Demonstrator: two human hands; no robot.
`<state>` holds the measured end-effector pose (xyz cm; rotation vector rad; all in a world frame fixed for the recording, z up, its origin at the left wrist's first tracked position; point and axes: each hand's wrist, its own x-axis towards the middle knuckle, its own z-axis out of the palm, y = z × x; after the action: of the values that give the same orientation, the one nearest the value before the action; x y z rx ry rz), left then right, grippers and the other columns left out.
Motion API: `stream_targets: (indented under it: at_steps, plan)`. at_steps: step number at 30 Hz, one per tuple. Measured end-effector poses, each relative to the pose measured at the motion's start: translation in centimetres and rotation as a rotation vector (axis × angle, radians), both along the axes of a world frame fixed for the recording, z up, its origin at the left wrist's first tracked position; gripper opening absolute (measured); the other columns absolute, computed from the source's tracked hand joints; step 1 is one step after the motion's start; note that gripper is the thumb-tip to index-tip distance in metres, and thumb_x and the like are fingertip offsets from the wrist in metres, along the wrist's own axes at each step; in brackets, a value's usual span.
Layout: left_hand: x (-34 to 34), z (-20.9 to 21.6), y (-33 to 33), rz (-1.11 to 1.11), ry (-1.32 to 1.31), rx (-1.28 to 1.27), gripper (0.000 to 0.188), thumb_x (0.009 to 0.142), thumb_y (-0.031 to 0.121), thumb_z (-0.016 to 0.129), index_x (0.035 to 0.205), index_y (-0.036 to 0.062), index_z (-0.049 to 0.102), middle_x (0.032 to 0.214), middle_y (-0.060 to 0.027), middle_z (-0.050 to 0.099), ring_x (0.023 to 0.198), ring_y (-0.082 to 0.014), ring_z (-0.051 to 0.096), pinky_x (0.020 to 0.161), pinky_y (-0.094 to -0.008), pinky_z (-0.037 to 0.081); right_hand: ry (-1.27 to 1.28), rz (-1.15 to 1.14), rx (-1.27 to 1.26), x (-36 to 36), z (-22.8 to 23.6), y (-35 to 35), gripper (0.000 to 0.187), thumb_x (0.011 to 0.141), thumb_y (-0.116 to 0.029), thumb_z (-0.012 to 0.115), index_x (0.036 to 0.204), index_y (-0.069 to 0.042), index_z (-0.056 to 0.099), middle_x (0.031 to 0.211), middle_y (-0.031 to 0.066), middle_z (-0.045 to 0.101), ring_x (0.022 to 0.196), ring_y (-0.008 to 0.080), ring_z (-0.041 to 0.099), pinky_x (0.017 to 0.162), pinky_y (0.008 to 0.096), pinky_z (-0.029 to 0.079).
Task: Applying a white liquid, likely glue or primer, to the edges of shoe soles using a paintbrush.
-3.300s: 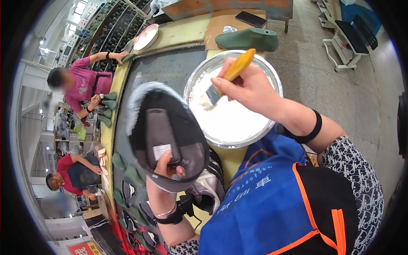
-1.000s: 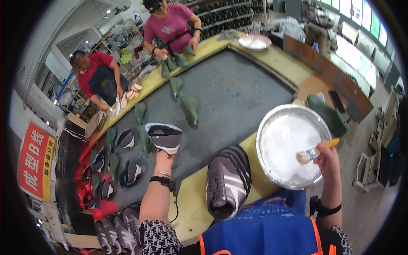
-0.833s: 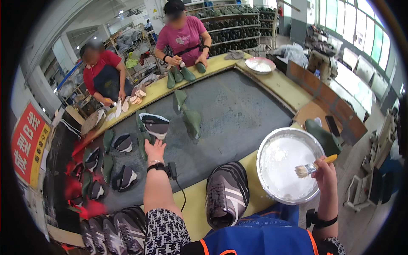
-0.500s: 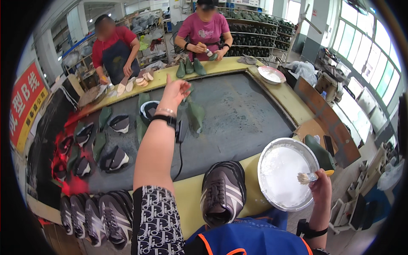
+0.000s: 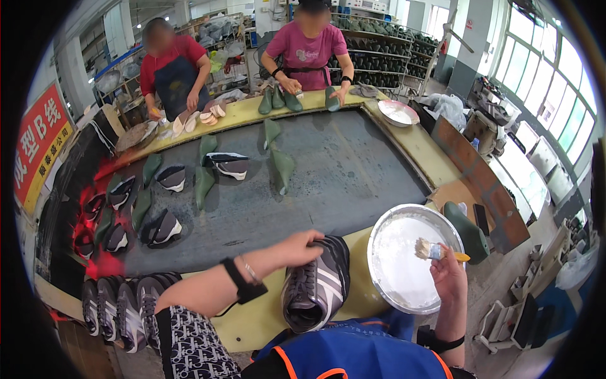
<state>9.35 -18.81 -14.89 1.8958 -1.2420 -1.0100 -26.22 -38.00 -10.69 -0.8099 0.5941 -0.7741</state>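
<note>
My left hand reaches across the near edge to the toe of a stack of dark grey shoe uppers with pale stripes. Its fingertips touch the toe, thumb and forefinger apart. My right hand grips a paintbrush by its yellow handle, bristles over a metal basin of white paste. On the dark belt, a shoe upper lies among green shoe lasts; several more uppers and lasts are spread to the left.
Another row of shoe uppers stands at the near left edge. Right of the basin are a green last and a phone. Across the belt, two people work by lasts, pale insoles and a white-filled bowl.
My left hand has come back from the far middle of the belt to the near stack. The brush has tilted and shifted slightly left. The far-right person has lowered a last to the ledge.
</note>
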Motion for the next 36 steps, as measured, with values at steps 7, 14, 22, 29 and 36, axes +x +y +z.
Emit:
stream_targets:
  at_steps: [7, 14, 22, 29, 36]
  plan:
    - [-5.8, 2.9, 8.4, -0.124, -0.210, 0.002, 0.085, 0.072, 0.033, 0.076, 0.146, 0.0124, 0.037, 0.150, -0.0370, 0.015, 0.138, -0.0500, 0.025, 0.111, -0.0442, 0.032, -0.007, -0.016, 0.065, -0.9, -2.0, -0.9, 0.035, 0.099, -0.027, 0.055, 0.123, -0.003, 0.056, 0.087, 0.0041, 0.065, 0.072, 0.0122, 0.064, 0.063, 0.0246, 0.055]
    - [-10.8, 3.6, 9.2, -0.019, -0.483, -0.035, 0.082, 0.064, 0.012, 0.072, 0.141, 0.0140, 0.043, 0.147, -0.0321, 0.027, 0.128, -0.0507, 0.040, 0.101, -0.0462, 0.043, -0.010, -0.139, 0.082, -1.2, -3.5, -0.9, 0.025, 0.098, -0.022, 0.056, 0.112, -0.002, 0.060, 0.084, 0.0022, 0.065, 0.067, 0.0087, 0.062, 0.060, 0.0226, 0.055]
    - [-8.4, 9.0, 9.7, 0.122, -0.426, -0.158, 0.064, 0.067, -0.005, 0.051, 0.128, 0.0156, 0.055, 0.134, -0.0225, 0.051, 0.115, -0.0411, 0.055, 0.096, -0.0406, 0.047, 0.198, -0.103, -0.189, -1.2, -2.8, -1.0, 0.022, 0.094, -0.018, 0.061, 0.103, 0.002, 0.063, 0.079, 0.0053, 0.064, 0.061, 0.0101, 0.061, 0.060, 0.0242, 0.052]
    - [-7.7, 9.5, 8.1, 0.514, 0.942, -0.716, 0.062, 0.083, 0.008, 0.064, 0.138, 0.0012, 0.038, 0.131, -0.0190, 0.052, 0.114, -0.0274, 0.058, 0.099, -0.0369, 0.048, 0.929, -0.308, -1.107, 0.6, -3.4, -1.3, 0.014, 0.081, -0.009, 0.073, 0.090, 0.000, 0.069, 0.075, 0.0096, 0.066, 0.065, 0.0180, 0.065, 0.061, 0.0281, 0.050]
    - [-6.4, 2.9, 1.3, 0.515, 1.397, -0.267, 0.029, 0.091, 0.011, 0.053, 0.117, -0.0029, 0.058, 0.106, -0.0147, 0.068, 0.094, -0.0249, 0.069, 0.088, -0.0381, 0.055, 0.974, -0.190, -1.039, 1.0, -1.6, -0.4, 0.014, 0.076, -0.011, 0.076, 0.083, 0.000, 0.070, 0.079, 0.0126, 0.067, 0.069, 0.0208, 0.068, 0.063, 0.0309, 0.053]
